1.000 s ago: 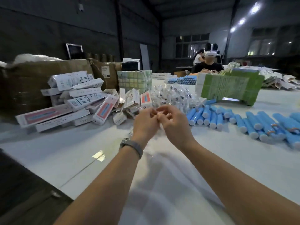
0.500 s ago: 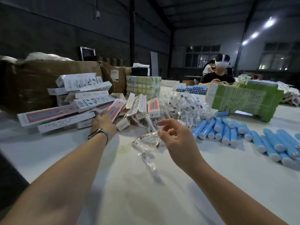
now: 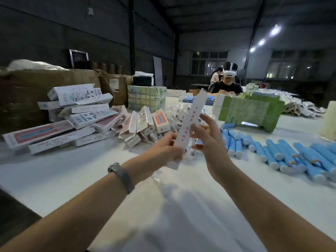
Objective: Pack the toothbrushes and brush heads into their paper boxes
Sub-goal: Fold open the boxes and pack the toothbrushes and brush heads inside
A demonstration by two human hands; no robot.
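My left hand (image 3: 164, 150) grips the lower end of a long white paper box (image 3: 190, 122) with red print, held upright and tilted away over the table's middle. My right hand (image 3: 208, 140) is beside the box with fingers spread and relaxed; small clear packets show behind it, and I cannot tell whether it holds them. Blue toothbrush handles (image 3: 272, 151) lie in rows at the right. A heap of clear-bagged brush heads (image 3: 177, 115) sits behind the box. Packed and flat white boxes (image 3: 80, 117) are piled at the left.
Brown cartons (image 3: 45, 84) stand at the far left on the white table (image 3: 72, 175). A green-wrapped bundle (image 3: 249, 111) and a paler wrapped bundle (image 3: 146, 96) sit further back. A person (image 3: 229, 84) works at the far end. A pale roll (image 3: 329, 120) stands at the right edge.
My left hand left the box pile and came back to the middle gripping a long white box. My right hand rose beside it; the clear packet it dangled is no longer plainly visible.
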